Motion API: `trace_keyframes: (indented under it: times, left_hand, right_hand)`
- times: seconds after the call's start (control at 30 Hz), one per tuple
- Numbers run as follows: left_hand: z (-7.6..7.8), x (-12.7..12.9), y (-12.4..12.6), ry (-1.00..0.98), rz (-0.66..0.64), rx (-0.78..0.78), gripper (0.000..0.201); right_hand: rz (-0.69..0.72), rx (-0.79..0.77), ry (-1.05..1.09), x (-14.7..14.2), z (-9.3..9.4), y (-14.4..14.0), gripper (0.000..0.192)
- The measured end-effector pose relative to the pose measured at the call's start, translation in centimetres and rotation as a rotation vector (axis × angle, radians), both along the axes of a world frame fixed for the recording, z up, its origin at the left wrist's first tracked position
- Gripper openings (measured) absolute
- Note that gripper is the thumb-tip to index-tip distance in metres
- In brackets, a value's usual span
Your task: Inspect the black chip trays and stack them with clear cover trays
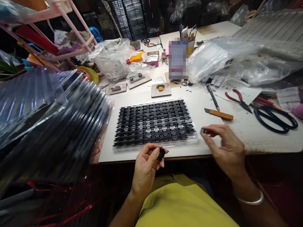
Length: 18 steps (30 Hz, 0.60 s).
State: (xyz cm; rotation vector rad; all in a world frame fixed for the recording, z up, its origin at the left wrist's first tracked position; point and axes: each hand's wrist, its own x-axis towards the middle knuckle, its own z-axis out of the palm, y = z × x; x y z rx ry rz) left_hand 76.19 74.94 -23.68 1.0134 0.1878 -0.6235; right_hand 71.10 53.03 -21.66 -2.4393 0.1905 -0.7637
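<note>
Spreading across the left, a stack of clear trays [47,119] leans over the white desk [248,132]. At the desk's middle lies a clear tray [155,123] filled with rows of black chips. Black scissors [274,118] and red pliers [238,99] lie far right. Near the tray's right corner, the right hand [224,148] pinches 1 small chip [202,130]. At the near edge, the left hand [146,167] grips a dark clump of chips [161,154].
</note>
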Motion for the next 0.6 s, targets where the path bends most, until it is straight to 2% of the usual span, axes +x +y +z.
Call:
trace_keyframes:
  times: [0.1, 0.17, 0.3, 0.47, 0.6]
  left_hand:
    - [0.0, -0.3, -0.7, -0.024, 0.007, -0.01, 0.017]
    - [-0.1, -0.6, -0.9, -0.041, 0.018, 0.0, 0.017]
    - [-0.2, -1.0, -1.0, -0.067, 0.037, 0.041, 0.018]
    - [-0.5, -1.1, -0.8, -0.096, 0.06, 0.058, 0.019]
    - [-0.7, -1.0, -0.8, -0.184, 0.077, 0.137, 0.016]
  right_hand:
    - [0.281, 0.229, -0.004, -0.1, 0.7, 4.6, 0.024]
    - [0.407, 0.296, -0.009, -0.1, 0.5, 6.8, 0.025]
    - [0.406, 0.28, -0.039, 0.2, -0.4, 8.5, 0.024]
    - [0.383, 0.238, -0.02, 0.3, -0.8, 8.7, 0.022]
    - [0.402, 0.282, 0.003, 0.4, -0.9, 8.7, 0.023]
